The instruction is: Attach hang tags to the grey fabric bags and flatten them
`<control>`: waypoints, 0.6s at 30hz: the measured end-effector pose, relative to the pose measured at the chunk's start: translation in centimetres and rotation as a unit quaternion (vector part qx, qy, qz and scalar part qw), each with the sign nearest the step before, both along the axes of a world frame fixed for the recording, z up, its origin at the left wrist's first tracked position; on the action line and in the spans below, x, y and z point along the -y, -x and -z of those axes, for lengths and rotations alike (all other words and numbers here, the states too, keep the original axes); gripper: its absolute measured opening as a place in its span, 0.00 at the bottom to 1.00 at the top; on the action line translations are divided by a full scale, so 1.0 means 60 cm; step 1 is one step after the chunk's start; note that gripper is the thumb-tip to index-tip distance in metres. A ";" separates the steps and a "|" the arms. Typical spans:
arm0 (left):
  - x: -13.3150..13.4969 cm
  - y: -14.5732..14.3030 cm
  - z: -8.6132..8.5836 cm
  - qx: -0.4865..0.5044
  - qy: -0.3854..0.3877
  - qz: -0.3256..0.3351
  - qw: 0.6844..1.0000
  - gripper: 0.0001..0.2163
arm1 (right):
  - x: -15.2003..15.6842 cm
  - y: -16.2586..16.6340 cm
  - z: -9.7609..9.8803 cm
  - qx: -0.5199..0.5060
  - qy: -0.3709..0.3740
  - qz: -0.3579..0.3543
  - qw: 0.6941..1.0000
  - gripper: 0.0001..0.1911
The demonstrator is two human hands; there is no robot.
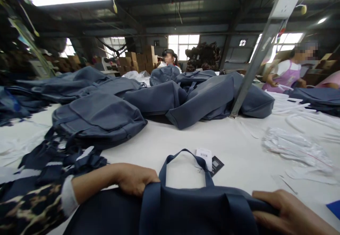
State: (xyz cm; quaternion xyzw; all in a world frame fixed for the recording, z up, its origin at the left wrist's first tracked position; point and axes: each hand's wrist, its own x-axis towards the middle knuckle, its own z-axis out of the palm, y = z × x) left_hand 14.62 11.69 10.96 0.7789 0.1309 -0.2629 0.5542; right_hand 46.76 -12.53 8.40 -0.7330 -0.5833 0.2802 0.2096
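Note:
A dark navy bag (195, 206) lies before me at the bottom of the head view, its lower part cut off by the frame. From its top edge rises a looped strap handle (183, 152). My left hand (136, 179) grips the top edge beside the left strap, fingers curled behind it. At the right end, my right hand (281, 208) pinches the bag's edge between thumb and fingers. A white barcode tag (204, 156) and a black tag (217, 164) lie by the handle on the white table (156, 139).
Several more navy bags (98, 119) are heaped across the table. Navy straps (61, 160) lie at left, clear plastic bags (294, 146) and white strips (289, 102) at right. A slanted metal post (256, 65) stands on the table. Co-workers (285, 72) are beyond it.

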 end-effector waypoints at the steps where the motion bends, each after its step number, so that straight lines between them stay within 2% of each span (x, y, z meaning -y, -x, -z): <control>1: -0.005 0.000 0.019 0.009 0.005 0.005 1.000 0.06 | -0.013 0.000 0.005 0.007 0.035 -0.015 0.999 0.15; 3: -0.013 0.000 0.052 0.022 -0.005 0.021 1.000 0.07 | -0.041 -0.002 0.018 0.039 0.066 -0.025 0.997 0.15; 5: -0.016 -0.001 0.074 0.029 -0.028 0.033 0.999 0.08 | -0.064 -0.005 0.034 0.069 0.082 -0.043 0.993 0.15; 7: -0.011 0.002 0.079 0.035 -0.064 0.036 0.997 0.08 | -0.076 -0.008 0.051 0.082 0.097 -0.062 0.990 0.15; 9: 0.000 0.012 0.073 0.031 -0.164 0.021 0.986 0.09 | -0.076 -0.012 0.068 0.095 0.096 -0.058 0.989 0.16; 11: 0.017 0.030 0.067 0.009 -0.330 -0.008 0.944 0.10 | -0.071 -0.016 0.084 0.118 0.084 -0.035 0.989 0.15; 13: 0.032 0.053 0.073 -0.017 -0.470 -0.043 0.881 0.13 | -0.065 -0.020 0.097 0.143 0.066 -0.014 0.987 0.14; 15: 0.041 0.075 0.092 -0.030 -0.521 -0.072 0.850 0.15 | -0.063 -0.023 0.105 0.161 0.039 -0.008 0.986 0.14; 18: 0.040 0.099 0.128 -0.024 -0.527 -0.107 0.843 0.17 | -0.066 -0.024 0.106 0.183 -0.009 -0.029 0.983 0.17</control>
